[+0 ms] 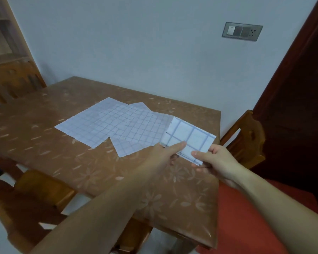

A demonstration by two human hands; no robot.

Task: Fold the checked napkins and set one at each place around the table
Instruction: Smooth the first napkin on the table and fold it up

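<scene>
While both hands meet over the near right part of the table (44, 143), they hold one folded napkin (188, 138) between them, lifted clear of the tabletop; the left hand (165, 154) pinches its near left edge, thumb laid flat on top and fingers hidden beneath; the right hand (215, 158) grips the near right corner, thumb on the upper face, fingers curled under — both hands closed on the same piece. The folded napkin shows bold blue checks on white, and its layered edges are visible at the near corner; it tilts up toward the far right of the table. Just beyond the left hand, toward the table's middle, lie the unfolded napkins (106, 121) — flat, overlapping, fanned out on the brown flowered covering; how many there are I cannot tell. At the table's right edge stands a wooden chair (246, 136); above the far right corner, on the wall, sits a switch plate (242, 31).
</scene>
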